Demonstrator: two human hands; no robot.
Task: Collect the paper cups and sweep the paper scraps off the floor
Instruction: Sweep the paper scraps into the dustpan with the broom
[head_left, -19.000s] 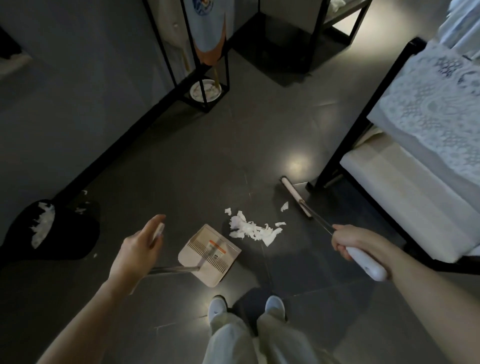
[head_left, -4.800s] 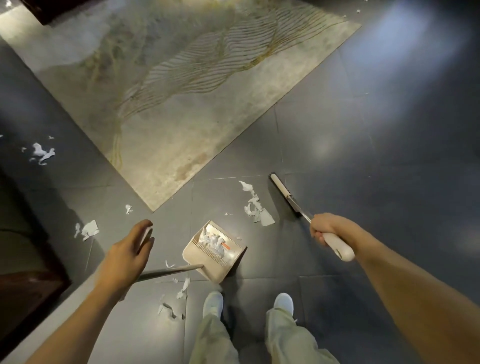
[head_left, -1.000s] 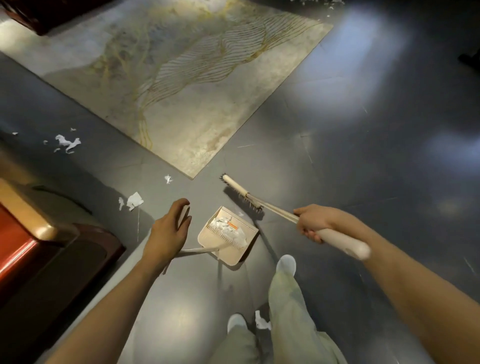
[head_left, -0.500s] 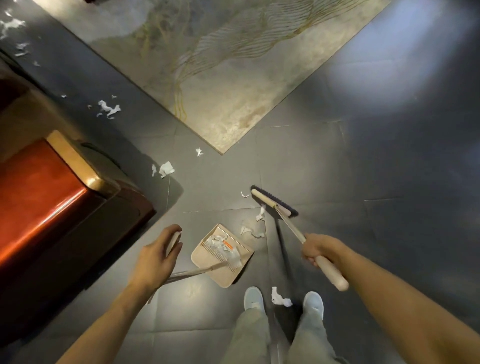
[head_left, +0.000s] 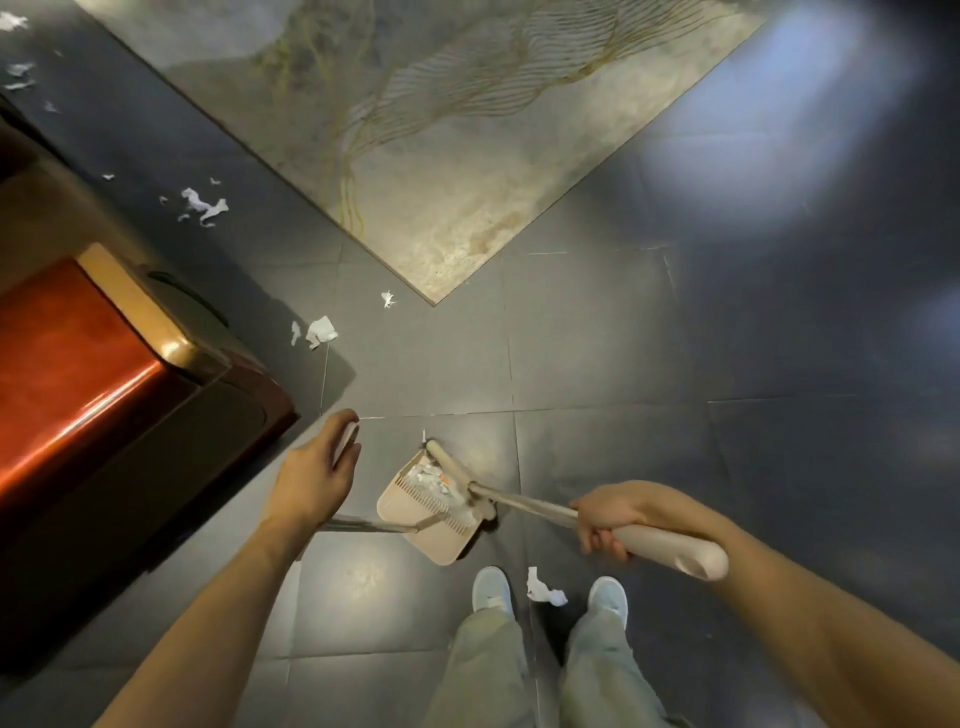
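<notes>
Vs 0.5 s ago: broom head (head_left: 454, 475) has moved from the floor (head_left: 623, 364) beyond the dustpan (head_left: 441, 540) to the pan mouth. The paper scraps (head_left: 434, 478) there are now inside the pan. Broom long axis runs rightward, head pointing left. Right hand (head_left: 605, 522) grips the broom, left hand (head_left: 314, 480) grips the dustpan handle. One scrap (head_left: 543, 590) lies between the shoes (head_left: 491, 590).
</notes>
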